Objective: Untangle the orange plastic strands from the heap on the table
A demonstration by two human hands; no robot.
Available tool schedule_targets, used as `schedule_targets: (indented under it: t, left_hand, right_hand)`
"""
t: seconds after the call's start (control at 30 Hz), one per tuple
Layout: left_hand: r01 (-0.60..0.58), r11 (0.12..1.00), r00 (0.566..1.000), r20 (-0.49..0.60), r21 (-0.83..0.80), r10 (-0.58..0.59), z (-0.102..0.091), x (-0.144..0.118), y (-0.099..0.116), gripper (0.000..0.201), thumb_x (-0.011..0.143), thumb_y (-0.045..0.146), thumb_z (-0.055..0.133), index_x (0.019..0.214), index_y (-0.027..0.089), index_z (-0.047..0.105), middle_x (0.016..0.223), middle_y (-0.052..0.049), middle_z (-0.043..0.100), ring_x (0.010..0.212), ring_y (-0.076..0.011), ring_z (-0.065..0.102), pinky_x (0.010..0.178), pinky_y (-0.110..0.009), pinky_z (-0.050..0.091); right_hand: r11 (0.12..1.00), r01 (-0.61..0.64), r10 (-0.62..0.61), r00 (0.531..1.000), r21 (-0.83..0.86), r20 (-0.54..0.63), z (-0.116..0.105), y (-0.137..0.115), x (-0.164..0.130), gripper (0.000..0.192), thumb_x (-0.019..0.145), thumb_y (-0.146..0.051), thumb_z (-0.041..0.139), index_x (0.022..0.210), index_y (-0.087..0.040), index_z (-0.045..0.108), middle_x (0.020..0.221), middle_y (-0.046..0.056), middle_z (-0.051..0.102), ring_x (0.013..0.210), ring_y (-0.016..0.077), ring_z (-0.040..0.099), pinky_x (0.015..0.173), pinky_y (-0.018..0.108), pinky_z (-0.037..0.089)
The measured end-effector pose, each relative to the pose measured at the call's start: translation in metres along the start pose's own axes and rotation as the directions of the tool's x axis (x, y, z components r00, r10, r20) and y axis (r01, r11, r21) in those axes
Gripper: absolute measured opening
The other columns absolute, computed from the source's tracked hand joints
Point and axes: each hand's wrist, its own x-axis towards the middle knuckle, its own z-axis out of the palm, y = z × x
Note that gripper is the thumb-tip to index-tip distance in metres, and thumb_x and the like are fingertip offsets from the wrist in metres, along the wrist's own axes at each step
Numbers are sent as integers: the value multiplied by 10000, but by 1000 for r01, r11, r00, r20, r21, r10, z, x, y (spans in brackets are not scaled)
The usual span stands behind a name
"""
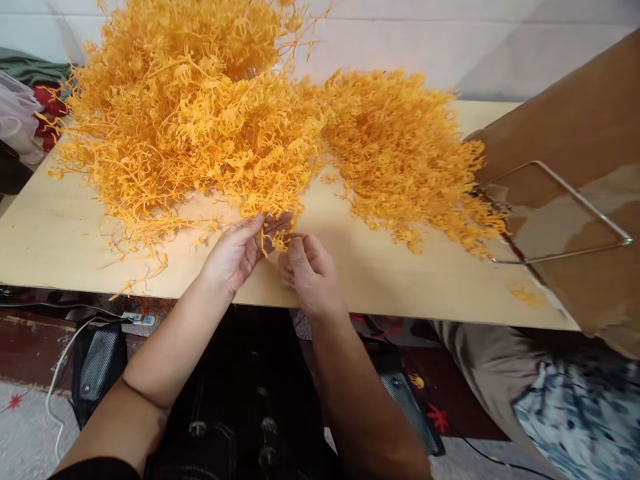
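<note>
My left hand (pixel 242 252) is at the near edge of a big heap of orange plastic flower pieces (pixel 210 127), palm turned inward and fingers stretched out. A small orange plastic sprig (pixel 278 239) lies against those fingers. Just right of it, my right hand (pixel 311 272) is closed in a pinch, thumb against the forefinger, at the end of the sprig. What exactly sits between these fingertips is mostly hidden. Both hands are just above the light wooden table (pixel 200 267), close to its front edge.
A second, flatter orange heap (pixel 400 153) spreads to the right. Beside it stands a brown cardboard box (pixel 570 180) with a bent metal wire frame (pixel 585 200). A white wall (pixel 400 40) rises behind. Another person's patterned clothing (pixel 580 407) shows at lower right.
</note>
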Motion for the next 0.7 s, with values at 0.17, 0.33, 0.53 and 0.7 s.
schedule_targets:
  t: [0.17, 0.33, 0.53, 0.7]
  left_hand:
    - [-20, 1000, 997, -75, 9, 21, 6, -3, -2, 151, 827, 132, 451, 760, 100, 583, 755, -52, 679, 822, -125, 649, 831, -262, 473]
    - [65, 998, 975, -215, 26, -58, 5, -6, -2, 100, 808, 101, 459, 739, 123, 527, 611, 9, 600, 517, -68, 573, 580, -202, 458]
    - [-60, 995, 951, -298, 82, 82, 6, 0, 1, 153, 856, 189, 406, 711, 156, 443, 522, 69, 451, 393, -12, 400, 418, -142, 269]
    - [-133, 816, 985, -18, 562, 173, 3, -3, -16, 103, 784, 209, 514, 693, 161, 507, 589, 33, 535, 523, -62, 486, 529, -186, 344]
  right_hand:
    - [963, 114, -80, 986, -245, 144, 4, 1, -3, 264, 801, -385, 515, 649, -177, 456, 535, -57, 325, 480, 55, 306, 457, 203, 286]
    - [844, 329, -221, 932, -422, 286, 0, -2, -23, 204, 855, -260, 425, 672, -178, 460, 576, -32, 408, 523, 74, 385, 495, 209, 329]
    - [838, 492, -141, 614, -236, 777, 9, -16, -55, 187, 840, -210, 431, 659, -188, 473, 575, -24, 464, 533, 79, 420, 491, 209, 341]
    - [996, -57, 74, 963, -72, 258, -11, -15, -29, 134, 811, -283, 451, 709, -196, 455, 517, -64, 389, 376, 37, 286, 343, 167, 206]
